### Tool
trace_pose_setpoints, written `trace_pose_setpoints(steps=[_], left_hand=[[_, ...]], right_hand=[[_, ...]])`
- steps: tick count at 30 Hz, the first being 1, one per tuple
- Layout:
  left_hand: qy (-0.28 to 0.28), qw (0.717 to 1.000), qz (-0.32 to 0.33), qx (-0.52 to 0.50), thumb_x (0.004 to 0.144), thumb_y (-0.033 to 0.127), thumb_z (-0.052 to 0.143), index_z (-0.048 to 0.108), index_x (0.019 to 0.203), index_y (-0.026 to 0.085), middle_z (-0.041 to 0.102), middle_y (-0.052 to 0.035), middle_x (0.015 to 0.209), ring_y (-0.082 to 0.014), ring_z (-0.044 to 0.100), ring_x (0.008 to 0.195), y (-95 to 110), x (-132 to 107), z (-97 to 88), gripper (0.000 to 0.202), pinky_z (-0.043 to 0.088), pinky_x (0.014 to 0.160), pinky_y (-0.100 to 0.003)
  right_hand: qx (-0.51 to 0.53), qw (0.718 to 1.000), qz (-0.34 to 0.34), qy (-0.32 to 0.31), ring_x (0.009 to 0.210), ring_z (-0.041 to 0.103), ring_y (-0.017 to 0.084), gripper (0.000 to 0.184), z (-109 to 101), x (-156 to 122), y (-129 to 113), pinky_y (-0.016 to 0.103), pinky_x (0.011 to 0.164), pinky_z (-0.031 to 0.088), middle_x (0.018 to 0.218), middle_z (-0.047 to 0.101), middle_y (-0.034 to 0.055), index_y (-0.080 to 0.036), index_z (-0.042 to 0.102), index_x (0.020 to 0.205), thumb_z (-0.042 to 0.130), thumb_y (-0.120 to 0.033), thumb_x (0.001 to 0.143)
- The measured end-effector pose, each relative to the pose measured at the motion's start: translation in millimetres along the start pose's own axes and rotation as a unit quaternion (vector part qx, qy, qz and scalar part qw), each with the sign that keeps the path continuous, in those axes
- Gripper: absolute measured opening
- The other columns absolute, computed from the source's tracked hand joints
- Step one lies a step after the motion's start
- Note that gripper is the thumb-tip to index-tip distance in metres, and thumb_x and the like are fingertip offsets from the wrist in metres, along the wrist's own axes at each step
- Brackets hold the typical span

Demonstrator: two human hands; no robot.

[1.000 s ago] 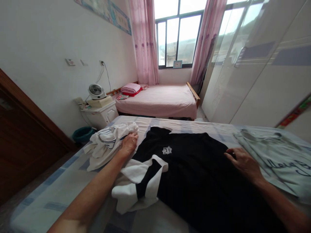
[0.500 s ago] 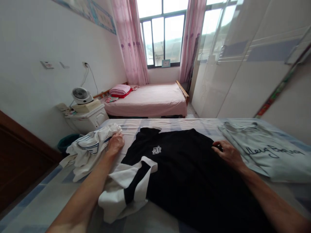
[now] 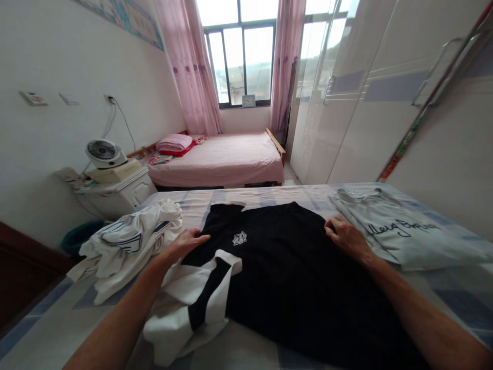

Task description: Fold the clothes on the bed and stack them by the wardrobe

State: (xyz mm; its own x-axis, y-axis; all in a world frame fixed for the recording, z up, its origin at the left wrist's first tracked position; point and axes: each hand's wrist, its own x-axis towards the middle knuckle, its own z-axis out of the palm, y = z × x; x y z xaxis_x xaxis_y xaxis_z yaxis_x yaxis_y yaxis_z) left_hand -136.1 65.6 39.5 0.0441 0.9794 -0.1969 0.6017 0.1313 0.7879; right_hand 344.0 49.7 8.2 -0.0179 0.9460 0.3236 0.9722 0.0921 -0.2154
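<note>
A black shirt with a small white emblem lies spread across the bed in front of me. Its white-and-black sleeve is folded over toward the near left. My left hand is at the shirt's left edge, thumb over the black cloth and fingers drawn together there. On the opposite side, my right hand pinches the right edge with curled fingers. A crumpled white garment with dark stripes lies left of my left hand. To the right lies a folded pale grey-green shirt with black lettering.
The bed under the clothes has a blue-and-white checked sheet. Beyond it stands a pink-covered bed beneath the window. A white cabinet bearing a fan is at left, and a tall wardrobe at right.
My left hand has moved right, from the white garment to the black shirt's left edge. My right hand stays at the shirt's right edge. The view has turned slightly right.
</note>
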Motion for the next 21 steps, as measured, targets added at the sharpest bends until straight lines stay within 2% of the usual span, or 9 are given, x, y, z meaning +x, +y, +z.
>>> trace_pose_setpoints(steps=[2, 4, 6, 8, 11, 14, 16, 18, 21], left_hand=[[-0.008, 0.994, -0.009, -0.105, 0.062, 0.045, 0.068, 0.06, 0.07, 0.016, 0.059, 0.0005, 0.06, -0.015, 0.054, 0.054, -2.4, -1.7, -0.4, 0.031, 0.039, 0.049, -0.023], [0.015, 0.985, -0.022, -0.171, 0.061, 0.043, 0.069, 0.06, 0.079, 0.015, 0.062, 0.0001, 0.065, -0.0146, 0.057, 0.057, -5.4, -2.9, -1.7, 0.034, 0.042, 0.052, -0.023], [0.037, 0.983, -0.043, -0.176, 0.062, 0.045, 0.07, 0.06, 0.084, 0.015, 0.063, 0.0002, 0.066, -0.014, 0.058, 0.057, -7.9, -4.2, -4.3, 0.039, 0.041, 0.049, -0.021], [0.036, 0.984, -0.065, -0.161, 0.063, 0.049, 0.07, 0.062, 0.09, 0.015, 0.064, 0.0, 0.067, -0.0141, 0.059, 0.058, -8.8, -6.0, -7.3, 0.044, 0.038, 0.045, -0.02], [-0.01, 0.974, -0.084, -0.212, 0.065, 0.044, 0.072, 0.061, 0.106, 0.016, 0.068, -0.0022, 0.076, -0.017, 0.064, 0.066, -6.2, -8.8, -8.4, 0.051, 0.046, 0.051, -0.022], [-0.056, 0.95, -0.084, -0.297, 0.067, 0.03, 0.073, 0.053, 0.124, 0.019, 0.07, -0.0042, 0.082, -0.0195, 0.066, 0.07, -1.1, -7.8, -3.7, 0.062, 0.053, 0.059, -0.028], [-0.044, 0.943, -0.073, -0.323, 0.07, 0.024, 0.07, 0.048, 0.13, 0.021, 0.071, -0.0034, 0.082, -0.0188, 0.067, 0.068, 1.8, -4.7, -0.1, 0.064, 0.054, 0.058, -0.028], [-0.002, 0.938, -0.042, -0.343, 0.073, 0.019, 0.065, 0.046, 0.133, 0.024, 0.071, -0.0014, 0.082, -0.0165, 0.066, 0.066, 4.2, -1.0, 1.2, 0.063, 0.054, 0.059, -0.026], [0.052, 0.929, 0.002, -0.367, 0.076, 0.016, 0.06, 0.043, 0.136, 0.027, 0.072, 0.0003, 0.084, -0.0133, 0.066, 0.065, 6.4, 1.8, -2.5, 0.064, 0.054, 0.061, -0.023]], right_hand=[[-0.002, 0.998, 0.04, 0.039, 0.078, 0.059, 0.02, 0.019, -1.9, 6.4, 6.1, 0.032, 0.07, 0.043, 0.091, 0.061, 0.0085, -0.021, 0.054, 0.079, 0.038, -0.031, 0.083], [0.003, 0.995, 0.076, 0.061, 0.08, 0.059, 0.022, 0.021, -2.7, 13.8, 11.8, 0.032, 0.072, 0.044, 0.088, 0.062, 0.0101, -0.02, 0.055, 0.08, 0.038, -0.031, 0.082], [0.017, 0.993, 0.11, 0.033, 0.078, 0.06, 0.022, 0.024, -2.4, 19.8, 15.1, 0.033, 0.071, 0.044, 0.082, 0.064, 0.0099, -0.019, 0.057, 0.08, 0.038, -0.033, 0.081], [0.032, 0.989, 0.144, -0.007, 0.074, 0.061, 0.023, 0.029, -1.8, 23.3, 15.7, 0.034, 0.069, 0.045, 0.079, 0.065, 0.0101, -0.018, 0.059, 0.082, 0.04, -0.04, 0.081], [0.045, 0.982, 0.177, -0.044, 0.074, 0.063, 0.026, 0.041, -3.3, 25.2, 13.8, 0.036, 0.066, 0.046, 0.081, 0.066, 0.0127, -0.017, 0.062, 0.083, 0.048, -0.055, 0.076], [0.087, 0.98, 0.134, -0.119, 0.066, 0.062, 0.025, 0.038, -8.3, 25.5, 10.8, 0.036, 0.06, 0.047, 0.07, 0.066, 0.0101, -0.021, 0.061, 0.067, 0.052, -0.057, 0.073], [0.165, 0.973, 0.089, -0.137, 0.061, 0.062, 0.023, 0.036, -12.3, 25.4, 7.9, 0.034, 0.056, 0.048, 0.066, 0.066, 0.0073, -0.022, 0.061, 0.065, 0.051, -0.054, 0.075], [0.276, 0.952, 0.086, -0.104, 0.063, 0.063, 0.022, 0.034, -15.8, 25.3, 3.7, 0.034, 0.057, 0.05, 0.07, 0.068, 0.0061, -0.022, 0.064, 0.077, 0.047, -0.052, 0.078], [0.401, 0.902, 0.15, -0.059, 0.071, 0.066, 0.025, 0.04, -20.1, 24.7, -4.5, 0.037, 0.063, 0.054, 0.082, 0.071, 0.0079, -0.021, 0.063, 0.104, 0.048, -0.049, 0.079]])
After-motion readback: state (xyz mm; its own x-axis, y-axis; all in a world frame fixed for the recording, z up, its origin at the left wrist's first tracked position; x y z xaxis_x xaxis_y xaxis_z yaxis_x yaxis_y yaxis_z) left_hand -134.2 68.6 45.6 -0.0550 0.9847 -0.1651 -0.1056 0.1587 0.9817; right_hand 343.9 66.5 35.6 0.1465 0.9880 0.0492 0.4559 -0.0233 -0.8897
